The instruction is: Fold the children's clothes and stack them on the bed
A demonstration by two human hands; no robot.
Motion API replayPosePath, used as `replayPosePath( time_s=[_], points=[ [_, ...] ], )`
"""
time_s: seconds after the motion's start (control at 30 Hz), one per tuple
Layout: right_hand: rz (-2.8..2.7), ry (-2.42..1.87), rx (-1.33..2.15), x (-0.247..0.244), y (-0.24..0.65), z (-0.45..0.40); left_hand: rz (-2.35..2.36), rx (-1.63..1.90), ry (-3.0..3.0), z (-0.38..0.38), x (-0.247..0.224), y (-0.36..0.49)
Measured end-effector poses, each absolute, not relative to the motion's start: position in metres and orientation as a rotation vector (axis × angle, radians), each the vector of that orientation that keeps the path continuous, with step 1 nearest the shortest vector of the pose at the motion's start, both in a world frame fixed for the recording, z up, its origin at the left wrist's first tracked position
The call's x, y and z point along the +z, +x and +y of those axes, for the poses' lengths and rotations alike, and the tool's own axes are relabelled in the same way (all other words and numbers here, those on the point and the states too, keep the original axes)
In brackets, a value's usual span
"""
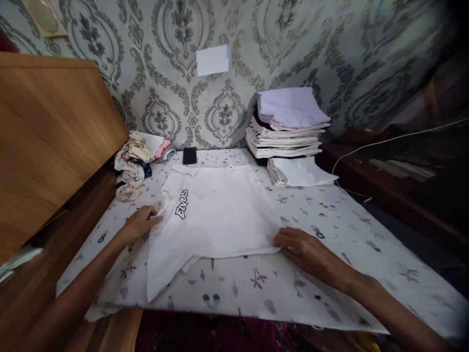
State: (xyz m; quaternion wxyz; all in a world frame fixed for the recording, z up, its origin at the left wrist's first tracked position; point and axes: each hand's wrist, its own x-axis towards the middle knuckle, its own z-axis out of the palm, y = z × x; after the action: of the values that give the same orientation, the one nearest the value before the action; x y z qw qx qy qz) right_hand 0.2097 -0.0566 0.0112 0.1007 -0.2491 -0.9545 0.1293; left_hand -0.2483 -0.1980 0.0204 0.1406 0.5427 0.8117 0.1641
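Note:
A white T-shirt (pixel 223 210) with black outlined lettering lies spread sideways on the patterned cloth, its neck side to the left and a sleeve pointing toward me. My left hand (pixel 141 224) is at its left edge, fingers curled and the thumb and fingertips closed on the fabric there. At the near right corner, my right hand (pixel 298 248) pinches the shirt's hem, knuckles up. The shirt is mostly flat, with small folds along the left edge and by the near sleeve.
A tall stack of folded clothes (pixel 287 132) stands at the back right, with a folded white garment (pixel 306 171) before it. Crumpled clothes (pixel 134 164) lie at the back left, near a black flat object (pixel 189 155). A wooden cabinet (pixel 54 132) stands left; a cable (pixel 395 141) runs right.

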Motion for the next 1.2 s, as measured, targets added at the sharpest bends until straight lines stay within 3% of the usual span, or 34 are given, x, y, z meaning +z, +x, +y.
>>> replayPosePath(
  time_s=[0.13,0.3,0.47,0.67,0.87,1.07,1.2],
  points=[
    [-2.758,-0.718,0.413,0.008,0.217,-0.052,2.269,0.545,1.618,-0.201,0.015,-0.255],
    [-2.771,-0.765,0.385,0.005,0.218,-0.046,2.211,0.496,1.279,-0.212,0.021,-0.259],
    [-2.774,-0.610,0.160,0.005,0.183,-0.066,2.614,0.390,1.514,-0.225,0.037,-0.224],
    [-2.827,-0.092,0.173,0.008,0.098,-0.118,1.801,0.205,1.946,-0.257,0.048,-0.164],
    [-2.937,0.053,0.256,0.006,0.051,-0.135,1.907,0.122,1.986,-0.276,0.033,-0.156],
    [-2.976,-0.066,0.125,0.000,0.036,-0.135,1.790,0.527,1.553,-0.261,0.049,-0.176],
    [-2.880,-0.105,0.533,0.007,0.038,-0.127,1.560,0.526,1.436,-0.254,0.050,-0.187]
  ],
)
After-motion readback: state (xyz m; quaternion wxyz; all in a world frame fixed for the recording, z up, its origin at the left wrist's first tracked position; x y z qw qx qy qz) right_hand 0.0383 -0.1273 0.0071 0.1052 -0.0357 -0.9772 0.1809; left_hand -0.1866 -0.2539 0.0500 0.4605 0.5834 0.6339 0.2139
